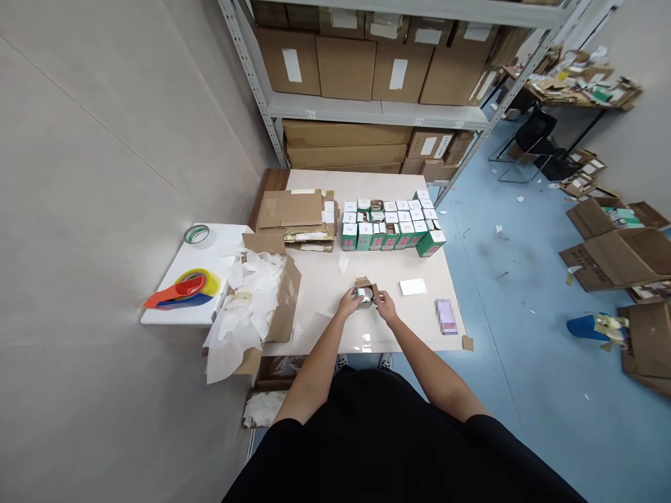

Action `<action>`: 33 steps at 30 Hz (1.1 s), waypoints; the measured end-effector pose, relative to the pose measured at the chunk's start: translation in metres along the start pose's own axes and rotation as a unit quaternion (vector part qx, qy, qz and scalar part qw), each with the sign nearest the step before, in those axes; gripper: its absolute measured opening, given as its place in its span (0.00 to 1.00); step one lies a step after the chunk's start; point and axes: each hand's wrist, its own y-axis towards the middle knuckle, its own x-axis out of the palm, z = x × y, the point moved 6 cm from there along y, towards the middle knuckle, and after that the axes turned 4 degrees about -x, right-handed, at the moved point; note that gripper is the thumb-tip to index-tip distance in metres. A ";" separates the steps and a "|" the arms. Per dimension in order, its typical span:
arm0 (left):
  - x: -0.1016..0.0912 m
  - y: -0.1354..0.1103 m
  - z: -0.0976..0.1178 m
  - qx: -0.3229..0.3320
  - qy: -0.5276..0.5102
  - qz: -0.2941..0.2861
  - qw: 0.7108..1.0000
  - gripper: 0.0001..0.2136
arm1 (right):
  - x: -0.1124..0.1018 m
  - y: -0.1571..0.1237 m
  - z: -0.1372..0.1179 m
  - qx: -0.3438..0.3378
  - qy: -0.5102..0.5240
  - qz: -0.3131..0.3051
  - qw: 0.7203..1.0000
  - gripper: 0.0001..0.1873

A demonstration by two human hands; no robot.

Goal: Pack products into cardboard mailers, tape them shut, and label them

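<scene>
Head: box between fingers

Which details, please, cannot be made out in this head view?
In the head view:
- Contents of the small open box between left hand and right hand: too small.
- Purple item: blurred by pixelation.
- Print on the green-and-white boxes: too small.
- Carton's inside: hidden by white paper.
- Shoes: partly covered by black shirt.
</scene>
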 end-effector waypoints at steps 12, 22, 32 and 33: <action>-0.003 -0.023 0.032 0.200 0.094 -0.015 0.975 0.19 | -0.005 -0.019 -0.009 -0.007 0.005 -0.002 1.000 0.21; -0.002 -0.030 0.035 0.192 0.218 -0.036 0.956 0.18 | -0.006 -0.023 -0.026 -0.088 -0.064 0.015 0.994 0.18; 0.000 -0.039 0.039 0.188 0.268 -0.036 0.944 0.16 | -0.006 -0.019 -0.031 -0.121 -0.164 0.013 0.979 0.15; 0.000 -0.039 0.038 0.190 0.274 -0.034 0.942 0.16 | -0.005 -0.019 -0.031 -0.122 -0.169 0.011 0.978 0.16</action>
